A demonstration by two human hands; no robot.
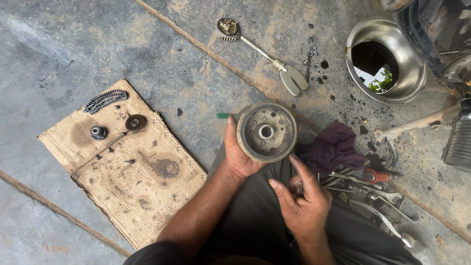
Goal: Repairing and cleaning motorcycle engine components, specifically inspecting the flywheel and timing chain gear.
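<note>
A person crouched on a stained concrete floor point(59, 44) cups a round, grimy metal drum point(266, 131) in the left hand point(239, 156), fingers wrapped round its rim so that its open face with the central hub points up, above the lap. The right hand point(304, 201) hovers just below it, fingers loosely curled around what seems a small metal piece, too hidden to identify. Gripped by the rim alone with oily fingers, the drum could slip and strike the floor or the spanners point(368, 189) heaped beside the knee near a dark red rag point(331, 147); any small part held in the right hand could likewise drop and roll out of sight. On a greasy sheet of cardboard point(142, 196) lie a chain point(105, 100), a sprocket point(135, 122) and a bearing-like piece point(98, 132), loose and easily scattered. A steel bowl point(409, 73) at upper right holds dark liquid that mirrors sky and leaves; a knock from a nearby foot or tool would spill it
</note>
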